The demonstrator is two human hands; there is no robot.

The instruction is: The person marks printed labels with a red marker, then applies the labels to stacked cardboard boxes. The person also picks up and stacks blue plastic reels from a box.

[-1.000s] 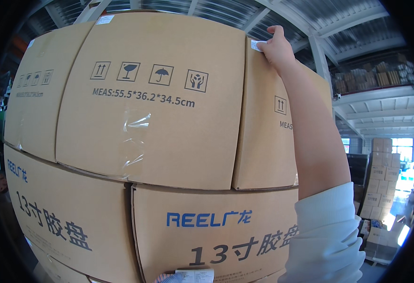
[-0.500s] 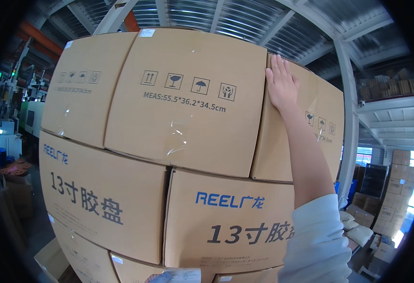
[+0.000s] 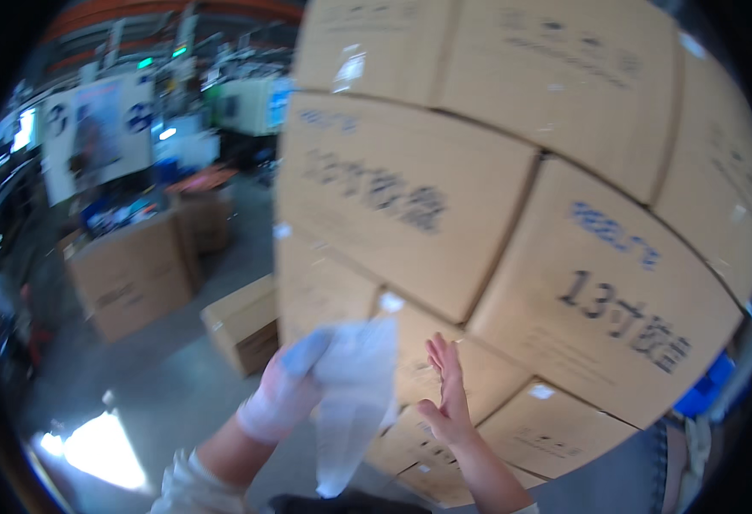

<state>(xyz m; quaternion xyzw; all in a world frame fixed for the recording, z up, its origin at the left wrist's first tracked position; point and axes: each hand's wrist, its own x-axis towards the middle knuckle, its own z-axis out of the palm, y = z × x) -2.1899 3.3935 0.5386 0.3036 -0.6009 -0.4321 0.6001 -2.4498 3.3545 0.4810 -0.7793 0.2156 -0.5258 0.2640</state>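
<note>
My left hand point(image 3: 280, 396), in a white glove with a grey-blue thumb area, is closed on a limp white paper sheet point(image 3: 357, 364) that hangs down in front of me. Print on the sheet is too blurred to make out. To its right, my bare right hand point(image 3: 449, 398) is raised with the fingers stretched out and nothing in them. Behind both hands rises a stack of brown cardboard cartons point(image 3: 603, 295), with dark and blue printing. Small white labels point(image 3: 391, 301) sit at the corners of several cartons.
On the floor to the left lies a smaller cardboard box point(image 3: 247, 321). Farther left stands a large open carton point(image 3: 136, 278) with things in it. Machinery point(image 3: 252, 104) and a white board point(image 3: 98, 133) are behind. A blue object point(image 3: 708, 385) shows right of the stack.
My view has swung left and down. My right hand has left the upper carton and come down near the left hand. The left hand and its sheet now show more fully.
</note>
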